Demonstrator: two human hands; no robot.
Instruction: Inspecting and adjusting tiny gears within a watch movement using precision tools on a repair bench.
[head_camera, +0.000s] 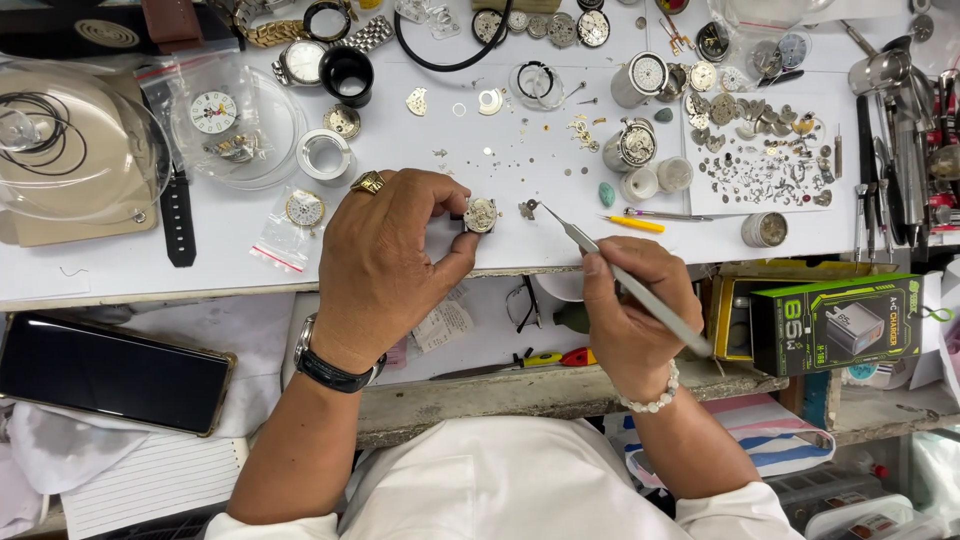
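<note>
1. Left hand (385, 255) arched over the near edge of the white desk (120, 270), knuckles up, wrist bent back toward the body, thumb and fingertips pinched on a small round watch movement (480, 214).
2. Gold ring (367, 182) on one finger, dark wristwatch (330, 368) strapped round the left wrist.
3. Right hand (635, 305) lower and to the right, curled in a pen grip round steel tweezers (625, 280), a white bead bracelet (650, 398) at the wrist.
4. Tweezers slanted up and to the left, fine tip close beside a tiny loose metal part (526, 208) lying just right of the movement; contact with it too small to tell.
5. Watch movement held just above or on the desk near its front edge, face up, silvery plates and gears visible, roughly round.
6. Farther back and right, a white sheet strewn with small gears and screws (765, 165); a yellow-handled tool (636, 223) lying near the tweezers' tip.
7. At far left, a clear plastic dome (80, 135) and a dark watch strap (178, 215); a black phone (110, 372) on the near left, a green box (835, 322) on the near right.
</note>
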